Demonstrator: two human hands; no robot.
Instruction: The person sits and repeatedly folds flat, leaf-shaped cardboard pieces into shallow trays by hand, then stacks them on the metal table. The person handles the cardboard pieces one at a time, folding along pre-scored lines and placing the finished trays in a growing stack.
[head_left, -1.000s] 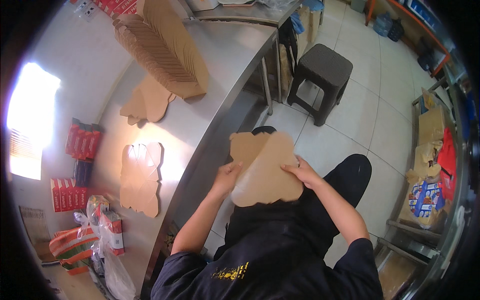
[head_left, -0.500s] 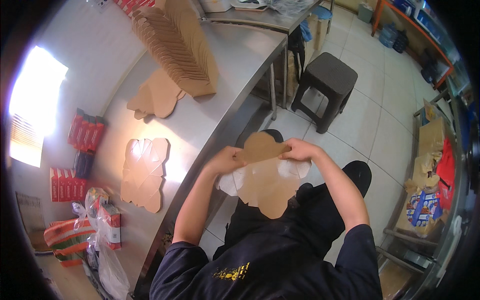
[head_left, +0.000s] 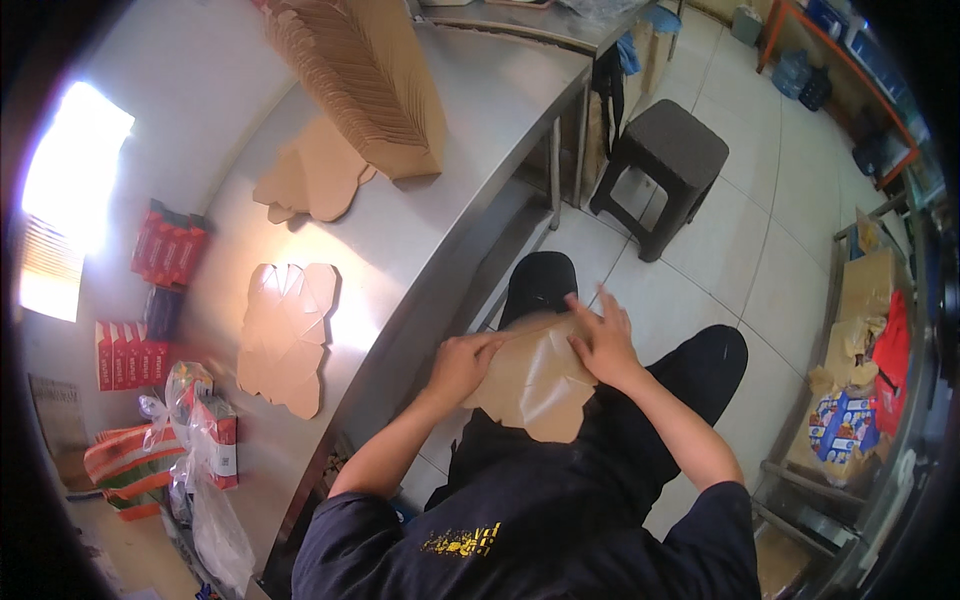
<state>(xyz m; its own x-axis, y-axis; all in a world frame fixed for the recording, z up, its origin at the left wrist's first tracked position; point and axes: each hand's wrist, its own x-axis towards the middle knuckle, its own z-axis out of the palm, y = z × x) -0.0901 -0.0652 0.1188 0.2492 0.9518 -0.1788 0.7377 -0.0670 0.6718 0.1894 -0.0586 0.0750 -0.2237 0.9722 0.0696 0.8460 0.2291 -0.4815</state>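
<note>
Cardboard (head_left: 545, 390), left hand (head_left: 462, 368) gripping, right hand (head_left: 608, 345) splayed

l hand (head_left: 464, 368): some fingers hidden under cardboard sheet (head_left: 545, 385), can't tell how many; r hand (head_left: 606, 345): fingertips a bit blurred, grip unclear; sheet's far edge smeared, fold hard to read; nested carton stack (head_left: 385, 100) cut off by top edge, no. of pcs unclear; clear plastic bag (head_left: 222, 545) partly hides red-white box (head_left: 222, 455); dk shirt (head_left: 560, 530) cut off by btm edge; rt rack (head_left: 812, 482) partly lost in dk rim
</note>
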